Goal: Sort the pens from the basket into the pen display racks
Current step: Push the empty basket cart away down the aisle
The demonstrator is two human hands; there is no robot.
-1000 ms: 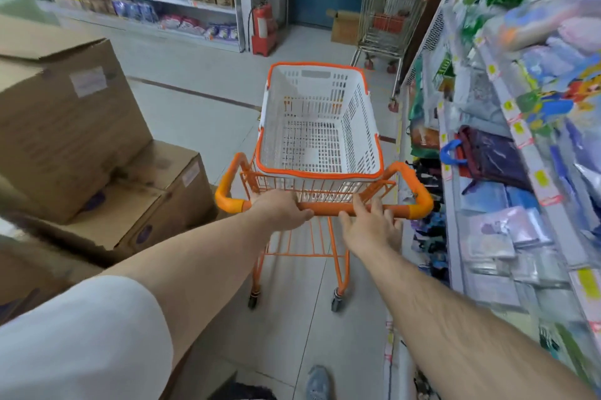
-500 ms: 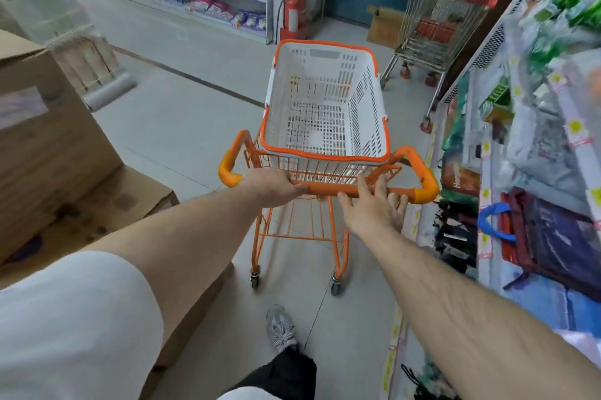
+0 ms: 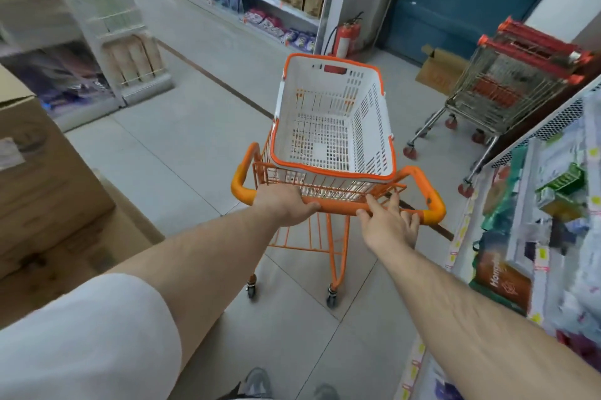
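Head view shows the left hand (image 3: 283, 204) curled around the orange handle (image 3: 338, 206) of a small cart (image 3: 312, 237); the right hand (image 3: 387, 224) rests on it, fingers spread. A white basket (image 3: 370, 126) sits on the cart, no pens visible inside.

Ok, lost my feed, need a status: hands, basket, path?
Left hand grips cart handle, right hand rests open on it. Basket shows no pens. Parked trolleys ahead right.
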